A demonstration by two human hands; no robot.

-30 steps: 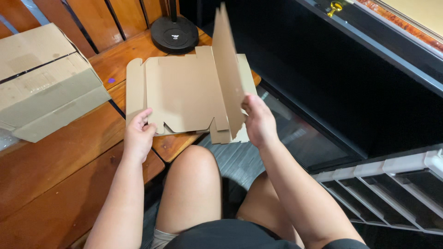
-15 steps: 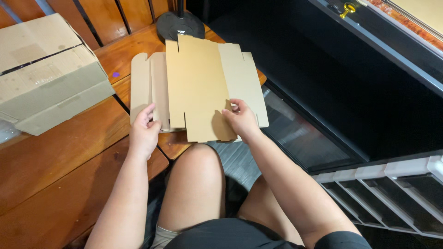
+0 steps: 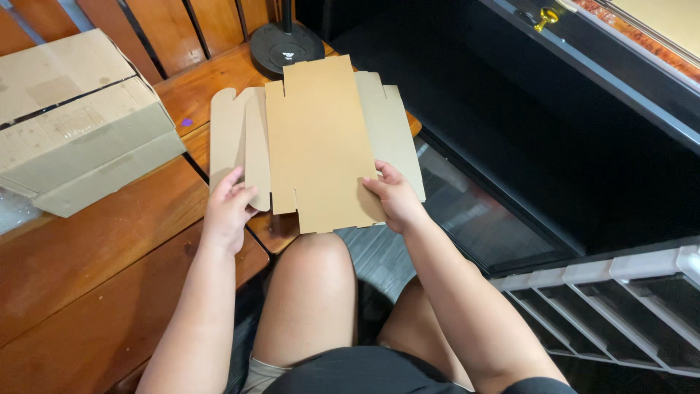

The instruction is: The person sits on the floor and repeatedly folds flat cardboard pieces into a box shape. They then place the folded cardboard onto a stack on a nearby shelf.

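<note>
A brown slatted wooden table [image 3: 109,248] fills the left side, its far left cut off by the frame. On its left part sits a large closed brown cardboard box [image 3: 73,117] taped along the top — only partly in view, well apart from the hands. To the right a black cabinet wall [image 3: 525,146] rises, and a grey plastic drawer unit [image 3: 620,306] shows at the lower right corner, its contents too dark to make out. At the table's right edge lies the flat unfolded tan cardboard box blank [image 3: 317,142], its near end overhanging the edge above the person's knee. Behind it stands a round black stand base [image 3: 286,45], partly hidden by the blank. The left hand [image 3: 227,211] pinches the blank's left flap; the right hand [image 3: 394,198] grips its near right edge, thumb on top — the other fingers hidden beneath.
</note>
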